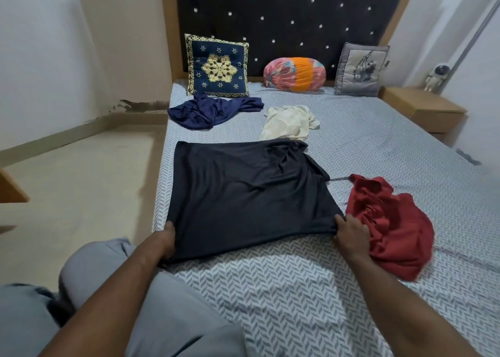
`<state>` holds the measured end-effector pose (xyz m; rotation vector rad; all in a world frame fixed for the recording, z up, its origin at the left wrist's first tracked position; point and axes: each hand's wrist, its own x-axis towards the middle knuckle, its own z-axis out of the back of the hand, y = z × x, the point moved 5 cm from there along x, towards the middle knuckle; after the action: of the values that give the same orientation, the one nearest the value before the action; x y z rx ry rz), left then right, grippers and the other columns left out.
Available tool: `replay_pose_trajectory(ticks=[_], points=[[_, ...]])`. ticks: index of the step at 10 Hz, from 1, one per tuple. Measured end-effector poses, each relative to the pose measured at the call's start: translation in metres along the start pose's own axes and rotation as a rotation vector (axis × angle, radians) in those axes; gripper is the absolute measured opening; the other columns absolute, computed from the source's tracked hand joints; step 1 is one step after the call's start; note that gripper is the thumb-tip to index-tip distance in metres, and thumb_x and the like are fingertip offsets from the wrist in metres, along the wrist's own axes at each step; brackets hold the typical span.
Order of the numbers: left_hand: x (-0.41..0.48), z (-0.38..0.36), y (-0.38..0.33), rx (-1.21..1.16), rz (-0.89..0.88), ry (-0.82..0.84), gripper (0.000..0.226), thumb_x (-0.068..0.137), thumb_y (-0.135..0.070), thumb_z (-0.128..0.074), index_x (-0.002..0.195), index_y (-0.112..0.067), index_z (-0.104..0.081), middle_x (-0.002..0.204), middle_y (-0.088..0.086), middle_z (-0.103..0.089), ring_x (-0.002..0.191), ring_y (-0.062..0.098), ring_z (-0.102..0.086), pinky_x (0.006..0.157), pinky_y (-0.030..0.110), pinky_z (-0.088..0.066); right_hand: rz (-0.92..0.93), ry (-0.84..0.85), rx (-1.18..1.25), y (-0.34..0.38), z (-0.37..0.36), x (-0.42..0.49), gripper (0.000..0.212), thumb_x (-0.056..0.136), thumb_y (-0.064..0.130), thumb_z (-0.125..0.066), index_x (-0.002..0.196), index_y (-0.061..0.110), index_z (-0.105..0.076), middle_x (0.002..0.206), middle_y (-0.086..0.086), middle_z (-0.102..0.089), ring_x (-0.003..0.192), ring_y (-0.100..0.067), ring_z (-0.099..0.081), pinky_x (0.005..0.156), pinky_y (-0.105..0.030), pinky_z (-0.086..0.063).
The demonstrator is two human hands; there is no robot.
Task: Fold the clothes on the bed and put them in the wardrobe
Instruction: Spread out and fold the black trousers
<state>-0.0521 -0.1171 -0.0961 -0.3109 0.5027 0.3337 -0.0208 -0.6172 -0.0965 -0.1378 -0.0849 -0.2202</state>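
One dark shirt (243,194), lengthwise up bed (270,289); hem in left hand (167,239), right hand (351,237)

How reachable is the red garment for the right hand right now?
Probably yes. The red garment lies crumpled right beside the right hand, with nothing between them. But that hand grips a near corner of the dark garment, so it must let go first.
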Motion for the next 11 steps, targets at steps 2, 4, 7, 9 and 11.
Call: replay_pose_trajectory(ticks=[2, 4, 7, 9, 11], points=[[-0.004, -0.009, -0.013, -0.019, -0.056, 0.197, 0.036, 0.096, 0.001, -0.045, 0.132, 0.001, -0.050, 0.132, 0.023, -0.057, 0.066, 0.018, -0.057, 0.041, 0.012, -0.039, -0.035, 0.108, -0.205, -0.034, -0.015, -0.018, 0.030, 0.093, 0.020, -0.037, 0.110, 0.023, -0.062, 0.105, -0.001, -0.063, 0.093, -0.021, -0.068, 0.071, -0.030, -0.045], [-0.011, -0.007, -0.017, 0.432, -0.037, 0.228, 0.039, 0.100, -0.012, -0.045, 0.137, -0.001, -0.049, 0.141, 0.013, -0.051, 0.128, 0.025, -0.051, 0.080, 0.017, -0.045, 0.112, 0.266, -0.219, -0.021, -0.021, -0.036, 0.029, 0.092, 0.021, -0.045, 0.119, 0.023, -0.053, 0.115, -0.001, -0.063, 0.105, -0.021, -0.065, 0.080, -0.032, -0.051], [-0.015, -0.002, -0.029, 0.699, 0.038, 0.330, 0.058, 0.074, -0.040, -0.066, 0.129, -0.022, -0.059, 0.135, -0.003, -0.055, 0.120, 0.020, -0.057, 0.099, 0.034, -0.048, -0.151, 0.830, 0.550, -0.018, 0.018, 0.012, 0.039, 0.062, 0.039, -0.075, 0.090, 0.015, -0.063, 0.071, -0.008, -0.054, 0.056, -0.020, -0.047, 0.055, -0.028, -0.038], [0.010, 0.022, -0.118, 0.531, -0.288, -0.046, 0.044, 0.090, -0.034, -0.053, 0.131, -0.020, -0.054, 0.133, 0.006, -0.055, 0.120, 0.026, -0.057, 0.096, 0.037, -0.048, -0.484, 0.505, 1.443, -0.022, 0.005, 0.061, 0.058, 0.098, 0.017, -0.052, 0.148, 0.022, -0.024, 0.120, -0.004, -0.051, 0.088, -0.023, -0.064, 0.067, -0.035, -0.055], [0.060, 0.008, -0.191, 0.395, -0.468, 0.072, 0.072, 0.091, -0.044, -0.059, 0.150, -0.022, -0.024, 0.152, 0.011, -0.025, 0.142, 0.031, -0.024, 0.111, 0.047, -0.035, -1.097, -0.045, 1.155, -0.133, -0.031, 0.059, 0.097, 0.072, 0.037, -0.068, 0.152, 0.008, -0.021, 0.150, -0.023, -0.037, 0.131, -0.031, -0.045, 0.110, -0.048, -0.038]])
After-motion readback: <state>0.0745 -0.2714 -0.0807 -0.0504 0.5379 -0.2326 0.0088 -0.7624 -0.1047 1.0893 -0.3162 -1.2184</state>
